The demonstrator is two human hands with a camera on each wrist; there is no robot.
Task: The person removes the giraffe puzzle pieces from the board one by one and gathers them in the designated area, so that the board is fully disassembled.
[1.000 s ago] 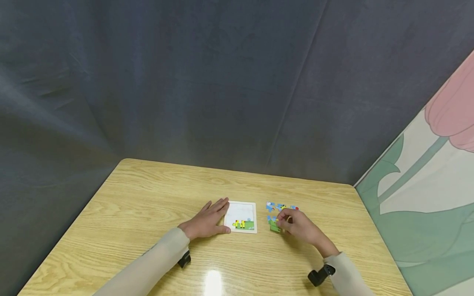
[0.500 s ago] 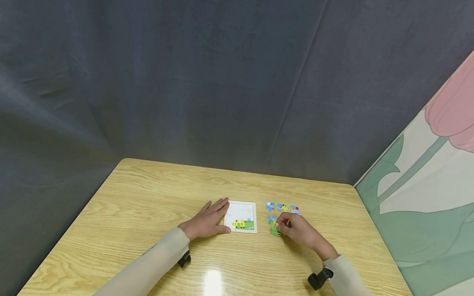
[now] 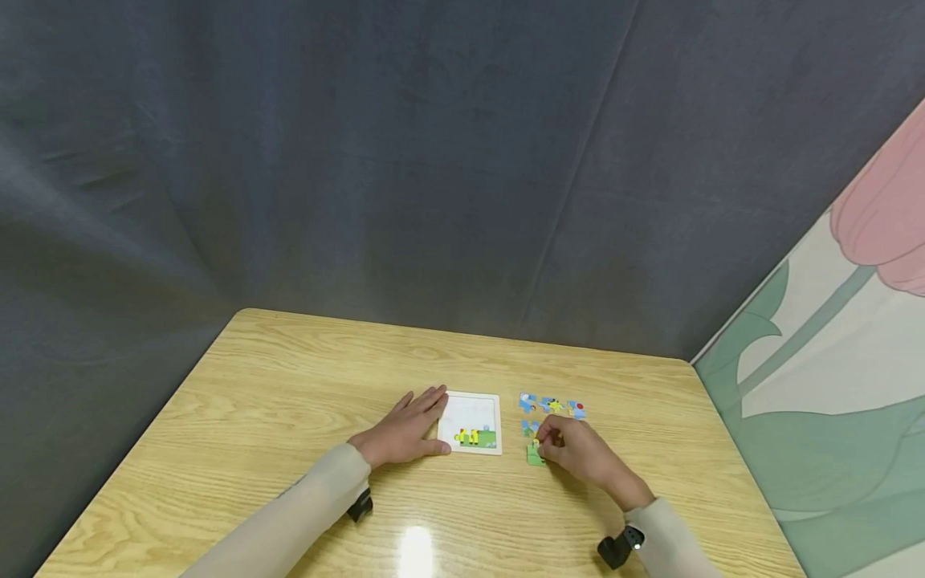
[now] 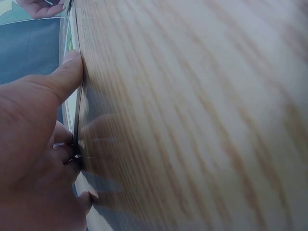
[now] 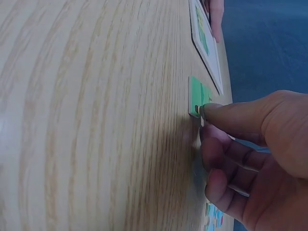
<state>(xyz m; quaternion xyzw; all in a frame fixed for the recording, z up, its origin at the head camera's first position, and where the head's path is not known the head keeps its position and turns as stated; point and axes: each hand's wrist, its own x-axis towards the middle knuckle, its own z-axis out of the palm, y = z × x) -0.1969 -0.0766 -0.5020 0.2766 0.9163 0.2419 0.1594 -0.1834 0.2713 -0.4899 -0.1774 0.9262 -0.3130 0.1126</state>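
Note:
A square white puzzle tray (image 3: 468, 410) lies on the table, with joined yellow-and-green pieces (image 3: 478, 438) along its lower edge. My left hand (image 3: 406, 431) rests spread at the tray's left side, its thumb (image 4: 70, 72) on the rim in the left wrist view. To the right of the tray, my right hand (image 3: 584, 456) pinches a green puzzle piece (image 5: 196, 96) at its edge with thumb and curled fingers, low over the wood. Part of that piece is hidden by the fingers. Blue-and-green pieces (image 3: 530, 428) lie just beyond these fingertips.
Farther back, a row of loose blue puzzle pieces (image 3: 553, 405) lies right of the tray. The wooden table (image 3: 311, 369) ends at a dark curtain (image 3: 405, 201) behind, and a flower-printed panel (image 3: 817, 385) stands at the right.
My right hand has drawn the green piece slightly toward me, and the piece has turned a little. More of the loose pieces show behind the hand. My left hand stays at the tray.

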